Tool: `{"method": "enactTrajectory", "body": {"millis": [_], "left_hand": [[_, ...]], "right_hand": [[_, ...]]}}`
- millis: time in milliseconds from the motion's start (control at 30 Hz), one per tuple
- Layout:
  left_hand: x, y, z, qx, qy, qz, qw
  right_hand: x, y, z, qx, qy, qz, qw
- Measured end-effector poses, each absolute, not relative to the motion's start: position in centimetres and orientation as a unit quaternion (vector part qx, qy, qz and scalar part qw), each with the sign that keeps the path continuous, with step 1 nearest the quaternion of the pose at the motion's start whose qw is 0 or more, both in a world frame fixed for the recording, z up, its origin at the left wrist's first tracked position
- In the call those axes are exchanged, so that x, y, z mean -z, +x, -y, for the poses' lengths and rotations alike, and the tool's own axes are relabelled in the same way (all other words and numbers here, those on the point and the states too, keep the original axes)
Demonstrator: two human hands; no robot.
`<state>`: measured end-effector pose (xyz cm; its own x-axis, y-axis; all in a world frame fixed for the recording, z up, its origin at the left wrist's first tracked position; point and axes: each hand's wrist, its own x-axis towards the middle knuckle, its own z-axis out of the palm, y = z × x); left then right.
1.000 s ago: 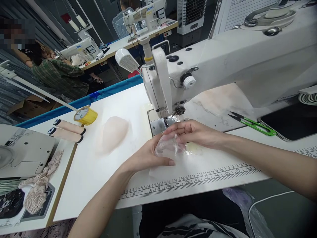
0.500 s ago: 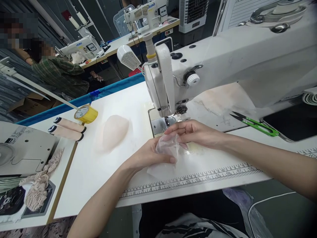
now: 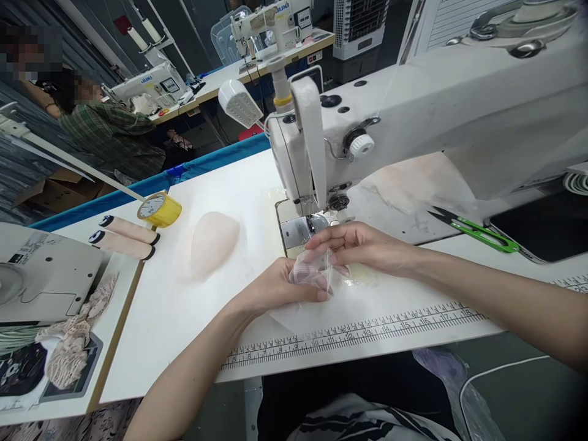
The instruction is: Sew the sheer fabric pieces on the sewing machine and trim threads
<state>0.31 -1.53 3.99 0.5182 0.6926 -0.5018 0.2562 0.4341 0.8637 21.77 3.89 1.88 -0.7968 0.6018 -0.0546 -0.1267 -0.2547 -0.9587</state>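
Between my hands is a piece of thin, sheer whitish fabric, just in front of the needle plate of the sewing machine. My left hand grips it with the thumb on top; its other fingers show dimly through the cloth. From the right, my right hand pinches the fabric's right edge, fingers curled together near the presser foot. A pale skin-toned moulded cup lies on the white table to the left of my hands.
Green-handled snips lie at right beside a dark phone-like slab. At left are a yellow tape roll and two thread spools. A printed ruler runs along the front edge. A co-worker sits at back left.
The sheer fabric has shifted and flattened slightly over my left fingers, which now show through it more. Both hands stay almost in the same place.
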Motion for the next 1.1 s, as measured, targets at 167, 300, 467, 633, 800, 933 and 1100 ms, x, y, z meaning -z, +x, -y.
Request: {"method": "enactTrajectory", "body": {"millis": [167, 300, 467, 633, 800, 933, 1100], "left_hand": [[-4.12, 0.49, 1.55, -0.154, 0.509, -0.462, 0.709], [-4.22, 0.51, 1.57, -0.153, 0.507, -0.467, 0.708], [-4.23, 0.52, 1.56, -0.147, 0.506, -0.471, 0.708], [-4.24, 0.56, 1.6, -0.146, 0.516, -0.479, 0.695], [-4.19, 0.47, 1.6, -0.141, 0.521, -0.486, 0.688], [-4.17, 0.41, 1.63, -0.142, 0.52, -0.49, 0.685], [-4.02, 0.52, 1.92, -0.16, 0.526, -0.49, 0.677]], "right_hand": [[-1.99, 21.77, -3.9, -0.761, -0.221, 0.561, 0.238], [-1.94, 21.84, -3.93, -0.76, -0.22, 0.565, 0.236], [-1.86, 21.89, -3.97, -0.758, -0.22, 0.567, 0.233], [-1.73, 21.89, -4.0, -0.762, -0.218, 0.563, 0.234], [-1.82, 21.86, -4.01, -0.762, -0.222, 0.559, 0.238], [-2.02, 21.96, -4.0, -0.755, -0.228, 0.565, 0.243], [-2.11, 22.03, -4.0, -0.732, -0.243, 0.584, 0.253]]}}
